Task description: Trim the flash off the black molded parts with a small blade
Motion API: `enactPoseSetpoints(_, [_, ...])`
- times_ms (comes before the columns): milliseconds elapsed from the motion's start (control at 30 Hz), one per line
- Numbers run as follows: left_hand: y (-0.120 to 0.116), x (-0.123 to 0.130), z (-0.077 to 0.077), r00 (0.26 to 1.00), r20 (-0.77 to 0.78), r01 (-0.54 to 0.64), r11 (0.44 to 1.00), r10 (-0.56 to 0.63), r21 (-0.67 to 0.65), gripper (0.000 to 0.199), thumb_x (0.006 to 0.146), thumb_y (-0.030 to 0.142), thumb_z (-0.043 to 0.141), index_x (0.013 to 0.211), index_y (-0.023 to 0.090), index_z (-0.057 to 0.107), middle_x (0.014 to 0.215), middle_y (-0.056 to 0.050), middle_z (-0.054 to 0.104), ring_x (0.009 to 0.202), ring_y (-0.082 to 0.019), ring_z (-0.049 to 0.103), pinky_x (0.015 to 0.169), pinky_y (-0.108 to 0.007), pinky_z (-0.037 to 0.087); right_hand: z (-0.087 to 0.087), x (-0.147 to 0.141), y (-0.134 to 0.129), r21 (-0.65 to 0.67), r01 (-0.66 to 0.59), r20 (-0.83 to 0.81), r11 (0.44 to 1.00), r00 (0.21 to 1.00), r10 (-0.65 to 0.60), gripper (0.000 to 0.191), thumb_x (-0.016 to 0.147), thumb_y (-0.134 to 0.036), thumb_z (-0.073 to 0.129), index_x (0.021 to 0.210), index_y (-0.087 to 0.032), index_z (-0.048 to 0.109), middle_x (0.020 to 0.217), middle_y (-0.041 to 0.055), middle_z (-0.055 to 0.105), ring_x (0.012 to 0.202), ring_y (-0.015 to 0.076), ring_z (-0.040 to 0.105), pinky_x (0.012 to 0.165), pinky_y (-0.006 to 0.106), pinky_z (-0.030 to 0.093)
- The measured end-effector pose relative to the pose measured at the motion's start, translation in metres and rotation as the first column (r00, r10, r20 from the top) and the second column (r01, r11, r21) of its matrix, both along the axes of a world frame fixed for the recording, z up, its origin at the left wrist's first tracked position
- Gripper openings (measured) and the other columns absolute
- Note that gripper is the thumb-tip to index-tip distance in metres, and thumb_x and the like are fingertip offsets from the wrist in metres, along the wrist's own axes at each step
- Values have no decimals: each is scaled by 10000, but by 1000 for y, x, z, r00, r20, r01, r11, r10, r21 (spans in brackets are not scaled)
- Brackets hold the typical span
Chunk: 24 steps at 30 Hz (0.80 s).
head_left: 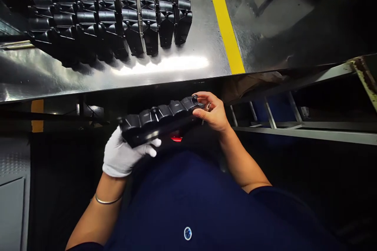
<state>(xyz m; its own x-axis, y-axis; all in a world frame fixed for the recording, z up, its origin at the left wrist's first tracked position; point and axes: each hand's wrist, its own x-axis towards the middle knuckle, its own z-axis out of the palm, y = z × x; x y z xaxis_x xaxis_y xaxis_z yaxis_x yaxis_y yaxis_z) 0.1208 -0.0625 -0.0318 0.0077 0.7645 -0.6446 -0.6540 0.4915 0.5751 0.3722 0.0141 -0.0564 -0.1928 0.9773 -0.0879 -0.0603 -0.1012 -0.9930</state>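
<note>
A long black moulded plastic part (163, 119) with a row of rounded humps is held in front of my body, below the table edge. It tilts, its right end higher than its left. My left hand (122, 153), in a white glove, supports the left end from below, with fingertips showing under the part. My bare right hand (213, 111) grips the right end between thumb and fingers. A small shiny metal piece (207, 106) shows at the right fingers; I cannot make out what it is.
Several similar black parts (107, 17) stand in rows on the shiny metal table (203, 47). Yellow tape (225, 23) crosses the tabletop. A metal ladder-like frame (309, 134) lies at the right. A grey panel (13, 204) is at the lower left.
</note>
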Motion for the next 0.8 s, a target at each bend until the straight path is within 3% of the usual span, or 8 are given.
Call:
enactPoseSetpoints(100, [-3,7,6,1000,15,-13,991,11,135,497,637,608,757,983,252,725,991,-89,750,848,-339,706,635,-456,597,-2,-13,-4,-11,116,-33,993,993,-117,565,553,-538,846,944,-211,601,848,6,672,812,155,645,730,294,530])
enactPoseSetpoints(200, [-1,25,6,966,-192,-119,959,172,257,304,660,339,827,927,239,720,1034,-36,737,1058,-252,653,853,-343,570,-5,-34,-12,-36,237,-50,971,970,-239,549,573,-524,836,932,-207,567,851,-3,650,824,136,625,782,289,517])
enactPoseSetpoints(267, [1,38,5,912,-304,-185,938,275,294,199,728,225,775,914,235,705,1054,-1,723,1159,-208,607,945,-298,521,-6,-49,-18,-80,272,-44,959,960,-276,557,557,-508,840,916,-210,536,819,-21,628,778,120,606,727,264,504])
enactPoseSetpoints(400, [-1,51,4,911,-298,-203,938,286,281,193,744,218,762,927,232,702,1025,10,729,1044,-178,669,846,-244,557,-9,-69,-31,-191,227,-35,955,971,-238,543,560,-500,828,867,-205,490,695,-70,560,583,68,511,545,210,418])
enactPoseSetpoints(500, [0,46,2,958,-134,-233,961,253,147,52,752,200,754,766,223,710,877,12,757,893,-158,714,788,-226,586,-7,-71,-36,-246,121,-38,962,990,-134,562,527,-496,850,856,-200,503,671,-75,559,551,59,490,514,199,389])
enactPoseSetpoints(567, [3,39,2,969,-25,-244,970,244,6,124,837,165,658,746,228,713,821,15,769,842,-132,727,804,-204,585,-2,-67,-35,-248,-7,-93,969,996,-16,587,502,-501,864,883,-196,539,724,-47,613,609,79,547,553,209,429])
enactPoseSetpoints(667, [9,33,5,947,82,-292,938,311,-187,306,948,105,445,844,193,719,782,6,776,742,-89,732,767,-157,582,6,-57,-30,-184,-152,-158,971,980,123,499,642,-581,765,884,-174,610,762,-5,652,648,95,577,593,230,465])
enactPoseSetpoints(800, [12,35,11,912,150,-323,895,381,-308,369,984,94,331,1037,143,693,775,-15,775,723,-91,735,790,-177,583,13,-48,-23,-90,-161,-9,983,987,161,417,779,-558,664,732,-145,638,645,-13,592,570,74,493,544,219,407])
